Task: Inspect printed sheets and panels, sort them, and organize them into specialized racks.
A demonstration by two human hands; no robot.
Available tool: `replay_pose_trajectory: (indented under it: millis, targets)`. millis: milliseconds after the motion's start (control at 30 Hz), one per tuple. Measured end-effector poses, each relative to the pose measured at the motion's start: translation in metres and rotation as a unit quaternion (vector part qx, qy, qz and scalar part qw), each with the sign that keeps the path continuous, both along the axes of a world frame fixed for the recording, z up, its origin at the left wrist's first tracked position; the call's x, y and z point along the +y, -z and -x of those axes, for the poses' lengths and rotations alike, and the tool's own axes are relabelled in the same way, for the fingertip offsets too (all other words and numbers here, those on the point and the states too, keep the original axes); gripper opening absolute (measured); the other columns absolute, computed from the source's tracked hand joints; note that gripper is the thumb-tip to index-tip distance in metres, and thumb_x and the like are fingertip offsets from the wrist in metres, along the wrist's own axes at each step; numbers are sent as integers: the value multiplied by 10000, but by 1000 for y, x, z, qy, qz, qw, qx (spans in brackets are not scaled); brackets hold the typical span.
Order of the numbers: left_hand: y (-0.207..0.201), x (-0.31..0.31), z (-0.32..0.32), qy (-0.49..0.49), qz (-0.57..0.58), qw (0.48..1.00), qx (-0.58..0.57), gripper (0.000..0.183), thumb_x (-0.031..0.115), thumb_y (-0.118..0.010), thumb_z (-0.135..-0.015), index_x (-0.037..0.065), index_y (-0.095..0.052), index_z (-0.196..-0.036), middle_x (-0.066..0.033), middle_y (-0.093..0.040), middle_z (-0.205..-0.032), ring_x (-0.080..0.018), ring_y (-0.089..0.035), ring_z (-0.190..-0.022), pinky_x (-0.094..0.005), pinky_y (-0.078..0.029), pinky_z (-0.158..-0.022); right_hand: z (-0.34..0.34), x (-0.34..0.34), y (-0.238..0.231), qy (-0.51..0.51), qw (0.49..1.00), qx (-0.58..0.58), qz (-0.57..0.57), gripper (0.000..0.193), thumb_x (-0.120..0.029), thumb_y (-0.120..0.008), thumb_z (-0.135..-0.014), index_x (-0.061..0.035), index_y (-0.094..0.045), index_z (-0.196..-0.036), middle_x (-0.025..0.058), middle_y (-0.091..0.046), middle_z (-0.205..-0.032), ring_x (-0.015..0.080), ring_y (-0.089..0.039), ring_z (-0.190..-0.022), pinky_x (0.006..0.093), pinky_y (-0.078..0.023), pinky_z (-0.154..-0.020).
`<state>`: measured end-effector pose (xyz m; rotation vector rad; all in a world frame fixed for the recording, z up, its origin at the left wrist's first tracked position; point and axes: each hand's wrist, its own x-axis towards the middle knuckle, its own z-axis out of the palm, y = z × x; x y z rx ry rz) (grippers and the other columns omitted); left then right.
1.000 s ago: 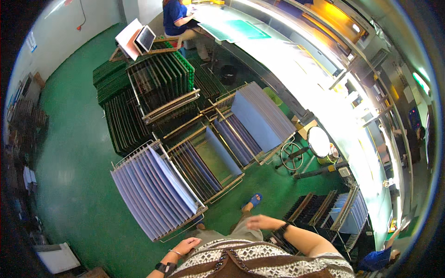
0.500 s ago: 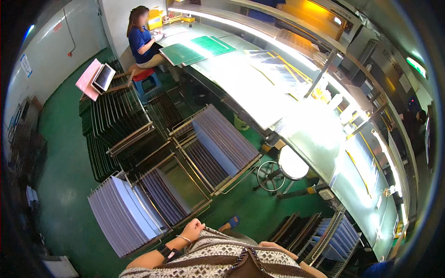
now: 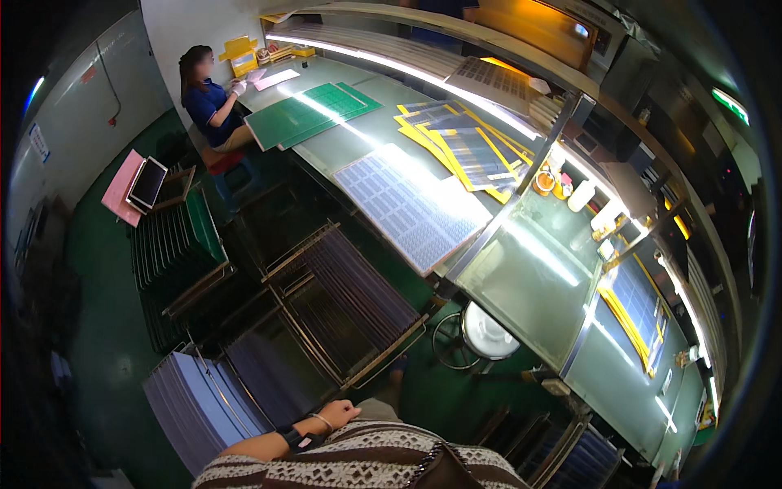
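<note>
My left hand (image 3: 338, 413) is low in the view, its fingers curled inward, in front of my brown and white patterned top (image 3: 366, 447). Whether the fingers hold anything is hidden. A bracelet and a dark wristband circle that wrist. My right hand is out of sight. Nearest beyond my left hand are wire racks (image 3: 346, 306) loaded with upright panels; pale blue sheets (image 3: 216, 391) stand in the rack to the left. On the long workbench (image 3: 529, 297) lies a large panel with a grid pattern (image 3: 411, 208).
A round stool (image 3: 489, 332) stands beside the bench. Across the room a seated person (image 3: 213, 102) in dark blue works near green panels (image 3: 314, 114). Yellow-edged sheets (image 3: 468, 147) and bottles (image 3: 581, 196) sit farther along the bench. More racks (image 3: 554, 456) are at lower right.
My view has shifted, bringing the bench's surface into clearer sight. My left hand, earlier pinching the top's hem, now rests lower with curled fingers. My right hand has left the view.
</note>
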<state>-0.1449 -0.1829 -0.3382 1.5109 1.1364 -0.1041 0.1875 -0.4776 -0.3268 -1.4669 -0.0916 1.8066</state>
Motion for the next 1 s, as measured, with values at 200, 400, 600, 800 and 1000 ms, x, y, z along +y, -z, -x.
replay_pose_trajectory:
  millis: [200, 400, 600, 800, 1000]
  targets:
    - [48, 137, -111, -162, 29, 980, -109, 451, 481, -525, -800, 42, -609, -742, -69, -598, -656, -150, -570, -568, -284, -443, -493, -33, 66, -28, 13, 989, -126, 78, 174, -185, -565, -830, -14, -566, -858, 39, -585, -775, 80, -526, -697, 221, -429, -638]
    - [7, 278, -240, -260, 259, 922, -126, 636, 575, -479, -783, 15, -478, -1084, -85, -600, -950, -165, -592, -653, -263, -465, -529, -80, 127, -49, 18, 954, -267, 133, 222, -222, -593, -822, -9, -557, -872, 68, -588, -777, 89, -536, -701, 219, -430, -642]
    - [27, 263, -289, -246, 239, 926, -160, 306, 300, -520, -854, 1, -582, -843, -67, -646, -755, -150, -619, -645, -228, -462, -498, -122, 174, -87, 109, 964, -239, 39, 189, -173, -548, -839, 14, -562, -869, 62, -597, -712, 91, -543, -588, 203, -440, -544]
    - [31, 245, -297, -321, 48, 935, -144, 321, 233, -535, -848, -29, -585, -670, -50, -517, -482, -114, -469, -399, -257, -364, -393, -174, 208, -111, 13, 964, -264, -34, 182, -158, -541, -829, 8, -561, -900, 60, -600, -714, 91, -540, -589, 216, -434, -547]
    - [15, 256, -315, -267, 142, 948, -94, 360, 322, -520, -846, 25, -613, -665, -55, -589, -551, -128, -544, -451, -243, -399, -428, -284, 333, -192, -37, 889, -420, -180, 196, -166, -501, -855, 4, -599, -859, 55, -595, -690, 103, -546, -606, 224, -450, -580]
